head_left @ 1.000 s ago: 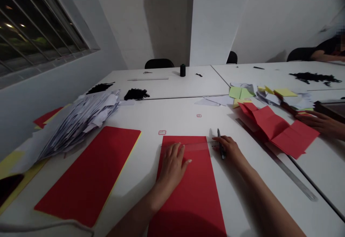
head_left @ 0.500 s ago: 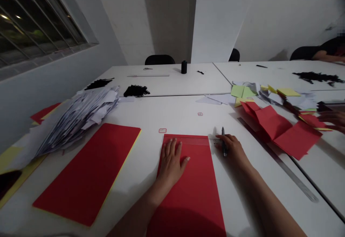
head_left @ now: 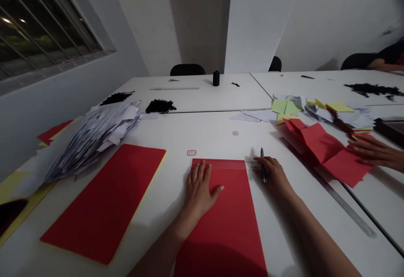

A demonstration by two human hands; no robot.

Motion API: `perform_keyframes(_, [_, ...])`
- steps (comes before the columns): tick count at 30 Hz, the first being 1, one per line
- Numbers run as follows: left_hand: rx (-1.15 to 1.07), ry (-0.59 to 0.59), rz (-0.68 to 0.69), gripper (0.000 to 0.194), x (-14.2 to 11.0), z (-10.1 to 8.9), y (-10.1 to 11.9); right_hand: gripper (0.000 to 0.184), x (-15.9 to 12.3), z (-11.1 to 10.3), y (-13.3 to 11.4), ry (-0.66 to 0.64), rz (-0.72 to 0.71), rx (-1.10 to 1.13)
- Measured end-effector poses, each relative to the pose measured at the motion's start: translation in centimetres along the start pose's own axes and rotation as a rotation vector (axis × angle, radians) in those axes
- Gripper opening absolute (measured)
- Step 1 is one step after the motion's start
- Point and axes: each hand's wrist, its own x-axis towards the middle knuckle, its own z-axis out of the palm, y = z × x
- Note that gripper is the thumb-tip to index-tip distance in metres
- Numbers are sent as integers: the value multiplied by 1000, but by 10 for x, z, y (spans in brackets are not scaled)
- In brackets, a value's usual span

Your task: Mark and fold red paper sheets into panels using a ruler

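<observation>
My left hand (head_left: 199, 195) lies flat with fingers apart on a long red sheet of paper (head_left: 229, 222). Its fingertips reach a clear strip, seemingly a transparent ruler (head_left: 229, 164), that crosses the sheet near its far edge. Just right of the sheet, my right hand (head_left: 275, 176) is closed around a dark pen (head_left: 263, 170), held almost upright. The pen's lower end is close to the table, beside the strip's right end. Part of the red sheet is hidden under my left hand and forearm.
Red sheets with yellow edges (head_left: 107, 201) lie at left, beside a heap of white papers (head_left: 91, 142). At right are folded red papers (head_left: 322, 146), a long metal ruler (head_left: 344, 209) and another person's hand (head_left: 375, 151). Black cord bundles (head_left: 160, 106) and a black spool (head_left: 216, 78) lie farther back.
The other person's hand has moved left onto the folded red papers. My left hand has shifted very slightly on the sheet, and my right hand stays in place with the pen.
</observation>
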Motion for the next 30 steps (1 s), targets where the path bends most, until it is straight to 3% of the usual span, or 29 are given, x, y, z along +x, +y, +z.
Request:
perform_keyframes(18, [-1,-88,-22,81,4,-6,-1,37,0,1,-3,30,20,27])
perform_keyframes(30, [8,-41,-9,80,4,-4,-2,36,0,4,0,43,14,29])
